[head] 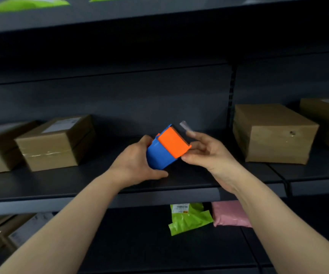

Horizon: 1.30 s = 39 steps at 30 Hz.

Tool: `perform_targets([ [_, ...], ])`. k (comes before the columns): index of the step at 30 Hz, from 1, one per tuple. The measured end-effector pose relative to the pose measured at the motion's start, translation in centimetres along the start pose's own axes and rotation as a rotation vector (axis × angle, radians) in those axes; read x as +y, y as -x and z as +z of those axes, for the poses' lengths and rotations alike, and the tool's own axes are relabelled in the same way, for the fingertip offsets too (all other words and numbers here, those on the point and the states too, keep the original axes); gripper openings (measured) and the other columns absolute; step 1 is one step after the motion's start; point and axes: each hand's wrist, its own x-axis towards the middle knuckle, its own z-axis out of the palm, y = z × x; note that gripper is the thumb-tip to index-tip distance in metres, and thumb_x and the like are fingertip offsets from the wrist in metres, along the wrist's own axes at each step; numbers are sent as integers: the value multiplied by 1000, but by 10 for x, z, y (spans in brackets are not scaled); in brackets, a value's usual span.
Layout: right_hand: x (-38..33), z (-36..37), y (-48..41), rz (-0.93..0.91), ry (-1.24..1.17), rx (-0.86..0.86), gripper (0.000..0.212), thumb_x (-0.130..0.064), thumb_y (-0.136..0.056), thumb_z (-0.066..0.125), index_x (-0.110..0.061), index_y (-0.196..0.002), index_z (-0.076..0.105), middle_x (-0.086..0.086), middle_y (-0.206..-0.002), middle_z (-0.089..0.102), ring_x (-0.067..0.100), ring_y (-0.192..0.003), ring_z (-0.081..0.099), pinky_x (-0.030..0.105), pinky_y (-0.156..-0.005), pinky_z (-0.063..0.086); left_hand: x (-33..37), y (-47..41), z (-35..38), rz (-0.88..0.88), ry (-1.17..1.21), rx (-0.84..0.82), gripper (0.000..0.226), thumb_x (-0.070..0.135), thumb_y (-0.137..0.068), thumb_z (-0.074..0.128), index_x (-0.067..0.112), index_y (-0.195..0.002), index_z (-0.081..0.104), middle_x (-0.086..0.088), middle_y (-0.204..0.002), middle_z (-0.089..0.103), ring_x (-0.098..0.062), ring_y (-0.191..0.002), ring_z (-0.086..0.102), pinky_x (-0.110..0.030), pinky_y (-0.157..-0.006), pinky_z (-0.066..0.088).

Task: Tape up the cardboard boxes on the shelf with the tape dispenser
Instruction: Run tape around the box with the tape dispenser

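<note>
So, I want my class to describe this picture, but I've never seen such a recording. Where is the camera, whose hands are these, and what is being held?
There is no machine here. A person wears one camera on the head, looking forward and down, so you see their own two arms. The left hand grips the blue body of the dispenser. The right hand pinches its orange end, where a strip of clear tape sticks up. Both hands are above a dark shelf carrying four boxes, two on each side. Lower down lie a green bag and a pink bag.
</note>
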Motion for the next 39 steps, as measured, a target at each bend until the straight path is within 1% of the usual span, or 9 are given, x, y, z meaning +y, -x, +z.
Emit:
perform_targets([
  [4, -7, -9, 3, 62, -88, -11, 67, 25, -69, 36, -17, -113, 64, -1, -94, 70, 12, -92, 63, 33, -88, 49, -1, 2, -2, 80, -118, -19, 56, 34, -61, 83, 29, -102, 46, 6, -92, 64, -14, -85, 62, -34, -74, 51],
  [7, -13, -16, 7, 121, -196, -48, 60, 2, -56, 44, -13, -109, 69, 7, -100, 70, 19, -94, 65, 37, -88, 52, 3, 3, -5, 107, -160, -48, 51, 30, -64, 80, 30, -103, 48, 9, -91, 61, -12, -83, 60, -28, -70, 48],
  [12, -18, -18, 15, 133, -90, 26, 17, -9, -90, 63, -12, -105, 70, 11, -94, 69, 17, -87, 68, 30, -81, 57, 5, 2, -9, 120, -168, -73, 48, 25, -63, 75, 35, -99, 46, 12, -90, 59, -8, -81, 58, -23, -65, 43],
  [19, -13, -11, 16, 46, 37, 260, 18, 2, -84, 70, -16, -85, 71, 8, -81, 70, 8, -64, 67, 22, -68, 57, 10, -1, -11, 155, -242, -72, 51, 27, -60, 69, 34, -104, 45, 8, -96, 56, -13, -84, 58, -34, -75, 52],
  [22, -13, -14, 17, 78, 106, 286, 19, -2, -81, 74, -16, -95, 71, -3, -78, 72, 4, -67, 67, 15, -62, 53, 15, -2, -15, 152, -276, -63, 50, 24, -62, 69, 33, -104, 44, 7, -96, 54, -14, -84, 57, -32, -73, 50],
  [29, -12, -20, 22, 36, 191, 340, 16, -7, -85, 72, -22, -80, 71, -4, -73, 72, 2, -66, 69, 12, -58, 48, 28, -7, -21, 185, -505, -69, 49, 32, -66, 68, 29, -107, 42, 8, -95, 54, -19, -86, 58, -32, -70, 44],
  [31, -12, -23, 21, -3, 228, 389, 16, -10, -85, 72, -24, -79, 72, -5, -74, 73, 3, -68, 69, 11, -60, 47, 31, -8, -19, 252, -592, -35, 49, 34, -67, 66, 26, -108, 42, 8, -94, 55, -21, -89, 59, -31, -76, 40],
  [35, -16, -32, 20, -60, 273, 425, 17, -10, -85, 72, -25, -77, 72, -4, -72, 74, 8, -71, 72, 18, -73, 52, 34, -12, -18, 292, -708, -51, 55, 40, -69, 64, 29, -114, 35, 10, -95, 52, -16, -102, 58, -38, -108, 30],
  [39, -19, -40, 22, -60, 309, 450, 18, -10, -86, 71, -25, -76, 72, -5, -71, 73, 7, -70, 71, 16, -75, 49, 38, -20, -22, 324, -740, -93, 56, 42, -71, 63, 31, -117, 32, 11, -96, 49, -15, -103, 56, -41, -109, 26],
])
